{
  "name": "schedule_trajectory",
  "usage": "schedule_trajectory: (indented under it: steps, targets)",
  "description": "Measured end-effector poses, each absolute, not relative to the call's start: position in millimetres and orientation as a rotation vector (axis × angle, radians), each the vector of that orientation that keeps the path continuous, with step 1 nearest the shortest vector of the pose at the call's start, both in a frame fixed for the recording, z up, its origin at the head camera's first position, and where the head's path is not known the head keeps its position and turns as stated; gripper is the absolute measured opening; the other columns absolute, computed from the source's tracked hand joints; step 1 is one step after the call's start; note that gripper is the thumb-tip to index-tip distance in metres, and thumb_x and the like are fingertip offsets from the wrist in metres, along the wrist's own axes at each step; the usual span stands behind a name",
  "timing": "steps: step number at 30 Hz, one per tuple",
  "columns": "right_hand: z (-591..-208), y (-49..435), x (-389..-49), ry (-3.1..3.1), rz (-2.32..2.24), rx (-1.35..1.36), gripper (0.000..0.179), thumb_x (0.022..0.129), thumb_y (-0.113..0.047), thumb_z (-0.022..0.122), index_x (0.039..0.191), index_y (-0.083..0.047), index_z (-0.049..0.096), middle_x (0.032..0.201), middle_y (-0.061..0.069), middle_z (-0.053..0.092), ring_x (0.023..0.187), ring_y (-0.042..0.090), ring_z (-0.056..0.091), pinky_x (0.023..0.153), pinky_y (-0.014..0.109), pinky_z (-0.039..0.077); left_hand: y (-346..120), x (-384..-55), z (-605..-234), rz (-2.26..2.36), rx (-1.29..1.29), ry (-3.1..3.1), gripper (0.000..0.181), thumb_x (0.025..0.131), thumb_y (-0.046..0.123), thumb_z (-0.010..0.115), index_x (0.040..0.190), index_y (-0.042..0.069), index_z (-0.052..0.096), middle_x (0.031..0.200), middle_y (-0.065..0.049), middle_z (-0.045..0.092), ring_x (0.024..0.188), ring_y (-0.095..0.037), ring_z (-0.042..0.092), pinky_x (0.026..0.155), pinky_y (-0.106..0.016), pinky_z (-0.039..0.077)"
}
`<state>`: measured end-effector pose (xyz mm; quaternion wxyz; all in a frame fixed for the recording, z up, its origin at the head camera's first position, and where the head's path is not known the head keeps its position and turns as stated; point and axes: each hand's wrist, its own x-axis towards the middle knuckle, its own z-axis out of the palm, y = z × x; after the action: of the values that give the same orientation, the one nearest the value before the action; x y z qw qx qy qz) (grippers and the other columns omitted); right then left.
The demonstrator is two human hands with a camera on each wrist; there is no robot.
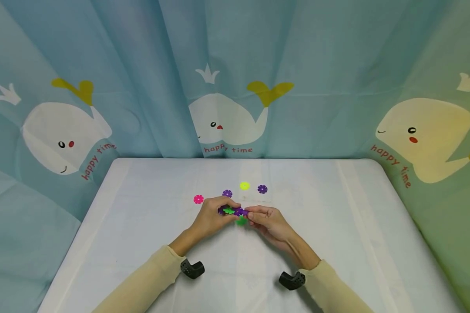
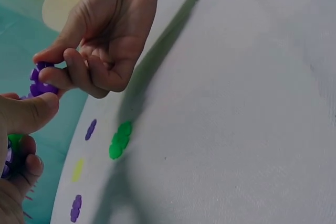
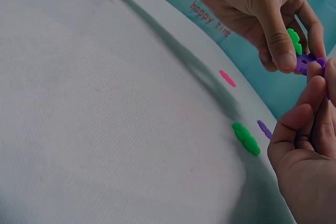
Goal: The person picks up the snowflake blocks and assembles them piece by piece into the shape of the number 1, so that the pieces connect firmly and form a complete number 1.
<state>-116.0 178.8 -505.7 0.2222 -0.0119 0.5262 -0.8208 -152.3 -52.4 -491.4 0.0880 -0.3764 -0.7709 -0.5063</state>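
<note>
A purple cluster [image 1: 238,211] of notched discs, a green disc [image 3: 294,42] touching it, is held above the table [image 1: 121,226] between both hands. The left hand [image 1: 211,215] grips it; the right hand [image 1: 272,224] pinches a purple piece at its end (whether joined on, I cannot tell). Below lies a loose green disc [image 2: 121,140]; farther back, a pink disc [image 1: 198,199], a yellow disc [image 1: 244,186] and two purple discs [image 1: 262,189], before a whale-print curtain [image 1: 329,52].

A whale-print curtain [image 1: 325,87] — blue-green — hangs behind a white table [image 1: 321,204].
</note>
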Motion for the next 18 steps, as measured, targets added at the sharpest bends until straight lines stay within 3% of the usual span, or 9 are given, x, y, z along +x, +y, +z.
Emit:
schedule_trajectory:
  steps: [18]
  targets:
    - [-498.6, 179.1, -117.9, 1.492, -2.244, -0.04, 0.019, 0.101, -0.004, 0.065, 0.118, 0.0, 0.07, 0.099, 0.003, 0.076, 0.087, 0.01, 0.069, 0.081, 0.022, 0.056, -53.4, -154.5, -488.9, -1.53, -1.131, -2.285, 0.031, 0.076, 0.001, 0.09, 0.103, 0.004, 0.077, 0.102, -0.007, 0.077, 0.095, -0.019, 0.073, 0.085, -0.029, 0.058]
